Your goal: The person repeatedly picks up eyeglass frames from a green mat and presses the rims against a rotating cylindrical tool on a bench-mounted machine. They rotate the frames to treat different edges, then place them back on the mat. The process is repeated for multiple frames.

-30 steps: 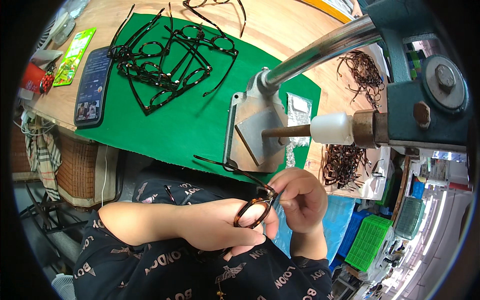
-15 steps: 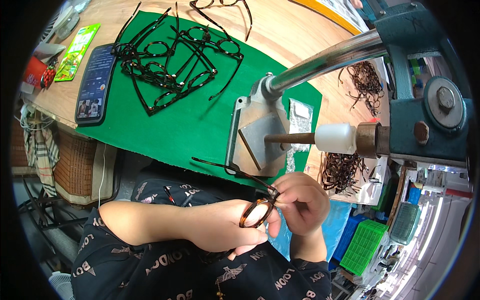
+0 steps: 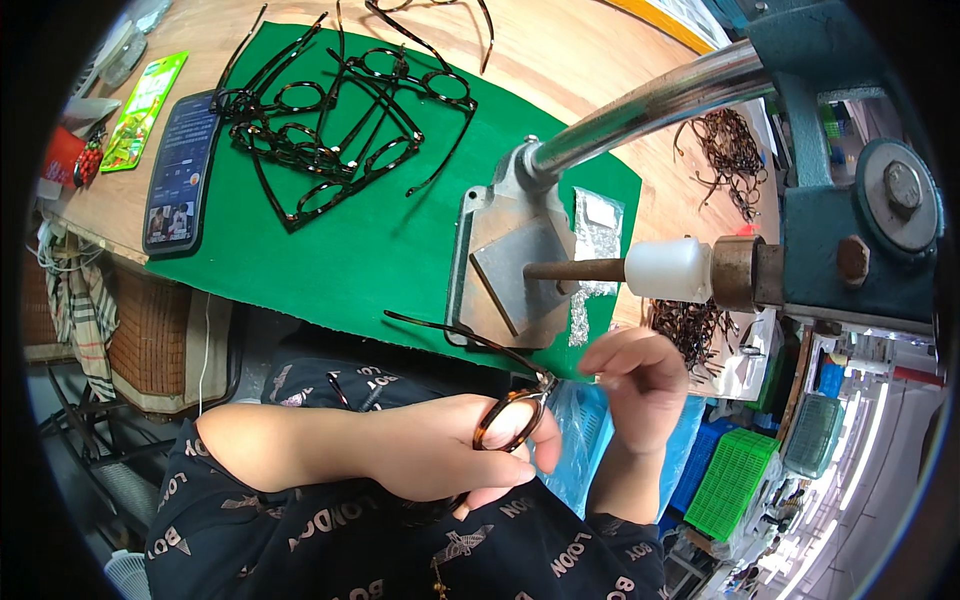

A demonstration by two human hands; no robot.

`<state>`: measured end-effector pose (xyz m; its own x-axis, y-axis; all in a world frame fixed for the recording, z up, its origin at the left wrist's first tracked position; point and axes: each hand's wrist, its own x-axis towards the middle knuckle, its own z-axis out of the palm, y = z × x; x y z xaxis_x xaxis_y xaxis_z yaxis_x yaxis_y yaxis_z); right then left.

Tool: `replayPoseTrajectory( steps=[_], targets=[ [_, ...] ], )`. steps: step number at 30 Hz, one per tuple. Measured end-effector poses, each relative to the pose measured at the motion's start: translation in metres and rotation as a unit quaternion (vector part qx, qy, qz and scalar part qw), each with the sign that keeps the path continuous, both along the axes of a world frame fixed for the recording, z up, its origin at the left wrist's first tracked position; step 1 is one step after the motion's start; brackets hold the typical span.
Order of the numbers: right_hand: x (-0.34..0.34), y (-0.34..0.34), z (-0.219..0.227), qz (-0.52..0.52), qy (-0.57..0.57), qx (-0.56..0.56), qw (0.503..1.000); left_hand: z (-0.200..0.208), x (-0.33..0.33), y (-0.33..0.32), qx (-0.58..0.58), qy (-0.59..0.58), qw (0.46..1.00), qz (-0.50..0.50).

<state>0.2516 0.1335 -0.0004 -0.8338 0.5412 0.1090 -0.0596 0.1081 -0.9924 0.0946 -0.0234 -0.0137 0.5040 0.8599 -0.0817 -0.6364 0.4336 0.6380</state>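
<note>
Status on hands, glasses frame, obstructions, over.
Left hand gripping tortoiseshell round-rimmed glasses frame. Right hand apart from it, contents unclear. Teal metal press beyond, possibly in the way.

The person wears a black top (image 3: 390, 555) scattered with pale block lettering and winged-bird motifs (image 3: 462, 543) (one spreads across the front); its short sleeves (image 3: 632, 535) match. Similarly printed dark cloth (image 3: 320, 380) covers the lap. A gold-coloured ornament (image 3: 440, 586) hangs near.

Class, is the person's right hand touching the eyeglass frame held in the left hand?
No, a visible gap separates the right hand from the eyeglass frame in the left hand.
</note>
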Motion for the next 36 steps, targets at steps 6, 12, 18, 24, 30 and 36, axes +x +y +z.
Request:
replayPoseTrajectory(
  steps=[6, 12, 18, 24, 30, 36],
  targets=[
    [0.039, 0.015, -0.04, -0.061, -0.255, 0.297, 0.918, 0.003, -0.006, 0.0, 0.001, 0.021, 1.0, 0.006],
    [0.044, 0.021, -0.062, -0.012, -0.246, 0.354, 0.902, 0.002, -0.005, -0.001, 0.007, 0.036, 0.999, 0.001],
    [0.032, 0.01, -0.054, -0.009, -0.292, 0.397, 0.87, 0.002, -0.004, -0.001, 0.009, 0.03, 1.0, 0.002],
    [0.035, 0.011, -0.055, -0.006, -0.293, 0.403, 0.867, 0.001, -0.003, -0.002, 0.012, 0.02, 1.0, 0.002],
    [0.047, 0.017, -0.056, -0.05, -0.294, 0.281, 0.912, -0.001, -0.003, -0.002, 0.013, 0.02, 1.0, 0.0],
    [0.04, 0.014, -0.057, -0.02, -0.28, 0.347, 0.895, 0.0, -0.002, -0.003, 0.014, 0.022, 1.0, -0.004]
  ],
)
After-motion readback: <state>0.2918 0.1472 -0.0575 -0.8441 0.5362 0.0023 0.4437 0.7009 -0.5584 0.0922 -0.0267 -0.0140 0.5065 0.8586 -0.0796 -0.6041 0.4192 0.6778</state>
